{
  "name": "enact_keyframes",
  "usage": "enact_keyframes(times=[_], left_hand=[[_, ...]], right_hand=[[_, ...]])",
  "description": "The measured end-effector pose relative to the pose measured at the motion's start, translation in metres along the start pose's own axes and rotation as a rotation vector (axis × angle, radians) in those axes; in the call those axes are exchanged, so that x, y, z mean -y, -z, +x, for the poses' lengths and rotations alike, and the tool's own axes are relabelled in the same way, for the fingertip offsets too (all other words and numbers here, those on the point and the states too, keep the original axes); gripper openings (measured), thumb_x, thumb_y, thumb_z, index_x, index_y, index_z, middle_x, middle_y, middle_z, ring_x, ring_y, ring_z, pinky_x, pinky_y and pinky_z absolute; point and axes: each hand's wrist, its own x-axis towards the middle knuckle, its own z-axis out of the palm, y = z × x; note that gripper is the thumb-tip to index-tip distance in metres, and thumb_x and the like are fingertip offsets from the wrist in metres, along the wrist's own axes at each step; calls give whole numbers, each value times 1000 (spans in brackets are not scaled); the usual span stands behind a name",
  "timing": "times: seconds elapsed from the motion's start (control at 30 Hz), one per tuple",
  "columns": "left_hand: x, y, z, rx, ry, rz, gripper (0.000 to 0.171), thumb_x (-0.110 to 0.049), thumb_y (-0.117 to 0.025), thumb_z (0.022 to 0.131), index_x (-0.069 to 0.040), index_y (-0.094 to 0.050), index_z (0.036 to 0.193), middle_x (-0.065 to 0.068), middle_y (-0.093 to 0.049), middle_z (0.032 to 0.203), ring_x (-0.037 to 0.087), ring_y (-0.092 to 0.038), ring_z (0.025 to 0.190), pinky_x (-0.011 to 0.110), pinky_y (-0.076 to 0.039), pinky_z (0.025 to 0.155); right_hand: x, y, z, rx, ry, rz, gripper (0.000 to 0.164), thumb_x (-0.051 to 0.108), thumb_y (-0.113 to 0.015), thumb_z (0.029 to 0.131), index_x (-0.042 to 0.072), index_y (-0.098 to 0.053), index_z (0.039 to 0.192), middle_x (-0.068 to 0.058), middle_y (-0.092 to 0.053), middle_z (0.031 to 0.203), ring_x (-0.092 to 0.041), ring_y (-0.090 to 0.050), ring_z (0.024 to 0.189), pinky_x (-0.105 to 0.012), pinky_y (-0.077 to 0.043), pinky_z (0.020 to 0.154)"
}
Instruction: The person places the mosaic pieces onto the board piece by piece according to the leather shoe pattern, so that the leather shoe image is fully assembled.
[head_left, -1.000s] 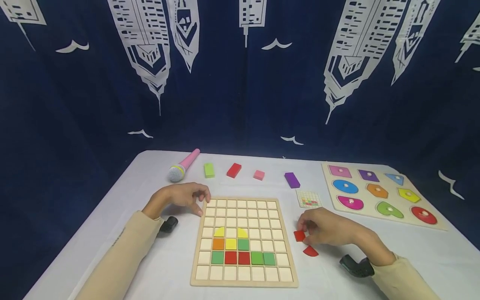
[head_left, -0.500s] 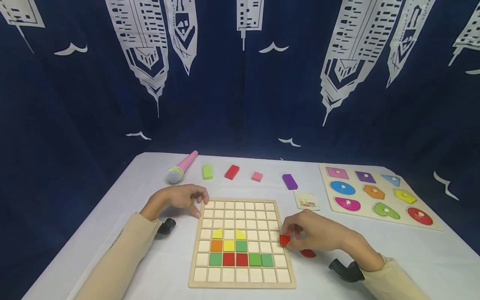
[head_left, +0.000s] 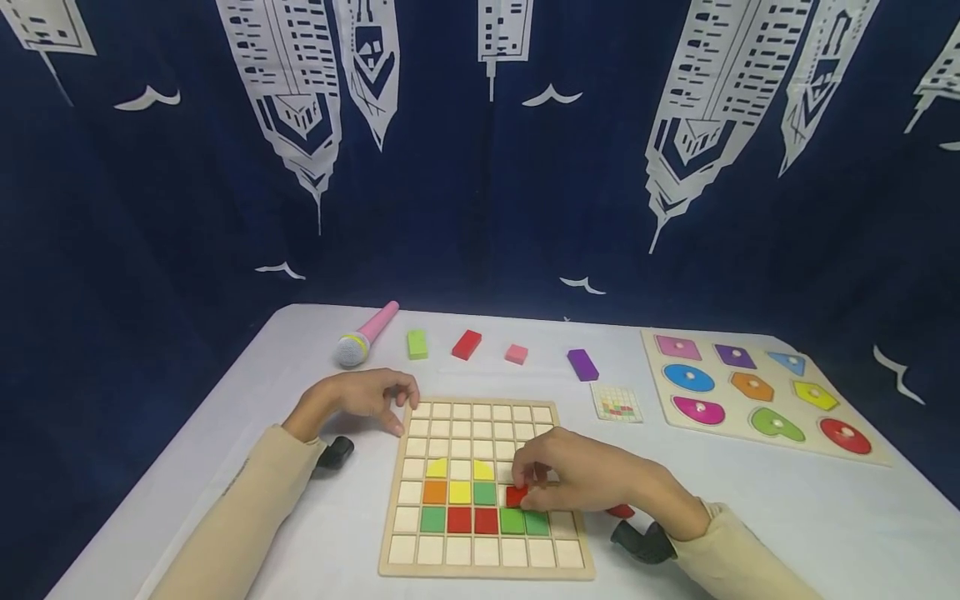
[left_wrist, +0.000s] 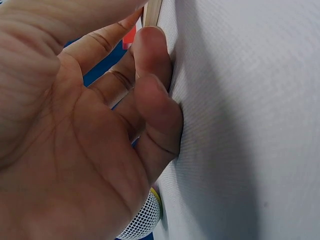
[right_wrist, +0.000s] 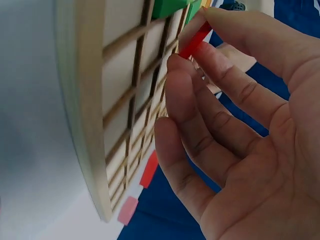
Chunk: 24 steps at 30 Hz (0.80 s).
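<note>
A wooden grid board (head_left: 420,570) lies on the white table, with several green, red, yellow and orange tiles in its lower cells. My right hand (head_left: 588,473) is over the board's right half, pinching a red square tile (head_left: 516,497) between thumb and fingertips. This tile is just right of a green tile (head_left: 484,493) and above the light green tile (head_left: 512,522); in the right wrist view the red tile (right_wrist: 195,41) looks tilted. At the board's upper left edge my left hand (head_left: 366,395) rests with loosely bent fingers against the rim.
A red rounded piece (head_left: 620,511) lies partly hidden under the right wrist. Behind the board are a pink microphone (head_left: 367,335), a green block (head_left: 417,344), a red block (head_left: 467,344), a pink block (head_left: 516,354), a purple block (head_left: 582,365), a pattern card (head_left: 617,402) and a shape puzzle (head_left: 813,435).
My right hand has lifted the red square tile from the table right of the board and carried it left over the grid. The left hand has stayed at the rim.
</note>
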Motion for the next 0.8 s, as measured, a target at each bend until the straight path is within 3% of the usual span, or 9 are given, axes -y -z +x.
enact_keyframes(times=[0.27, 0.8], left_hand=[[0, 0, -1, 6, -18, 1, 36, -6, -85, 74, -11, -64, 102, 4, -51, 91, 17, -39, 72, 28, -34, 68], [0, 0, -1, 6, -15, 6, 36, -5, -85, 73, -11, -64, 102, 4, -51, 91, 18, -40, 73, 28, -35, 68]], right_hand=[[-2, -9, 7, -30, -18, -18, 12, 15, -75, 87, 20, -66, 94, 11, -58, 80, -6, -55, 76, -18, -46, 69], [-1, -16, 10, -57, -57, -10, 13, 14, -76, 87, 21, -67, 92, 10, -59, 84, -5, -53, 77, -19, -46, 70]])
